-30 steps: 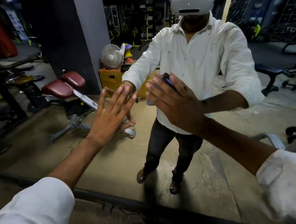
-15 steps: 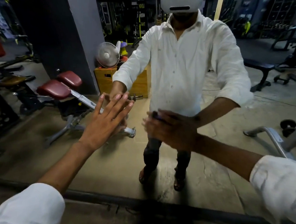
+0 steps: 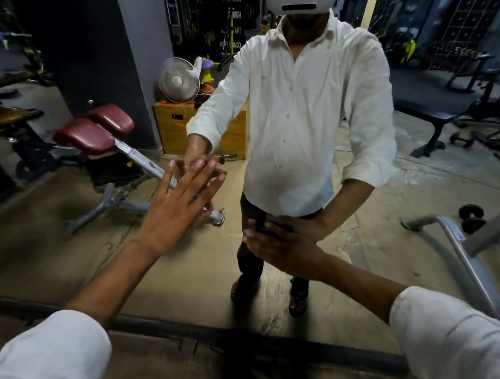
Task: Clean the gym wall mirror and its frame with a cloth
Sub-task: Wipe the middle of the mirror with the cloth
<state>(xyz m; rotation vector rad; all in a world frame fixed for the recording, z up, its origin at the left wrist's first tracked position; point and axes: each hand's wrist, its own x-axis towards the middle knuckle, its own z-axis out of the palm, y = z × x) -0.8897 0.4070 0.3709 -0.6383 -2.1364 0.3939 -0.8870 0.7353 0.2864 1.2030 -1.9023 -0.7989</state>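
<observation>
Cloth [image 3: 261, 229]: dark, soft, light; pinned flat on mirror [image 3: 376, 211], mostly hidden under right hand [image 3: 281, 246].
Right hand: fingers straight, pressing cloth, not gripping.
Left hand [image 3: 174, 214]: spread flat on mirror, empty.
Mirror: rigid, slick, fragile; press evenly.
Frame [image 3: 169, 326]: dark bottom strip.

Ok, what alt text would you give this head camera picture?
A person in a white shirt faces a gym wall mirror, left hand flat on the glass, right hand pressing a dark cloth lower down. Reflected: red padded bench, wooden box.
</observation>
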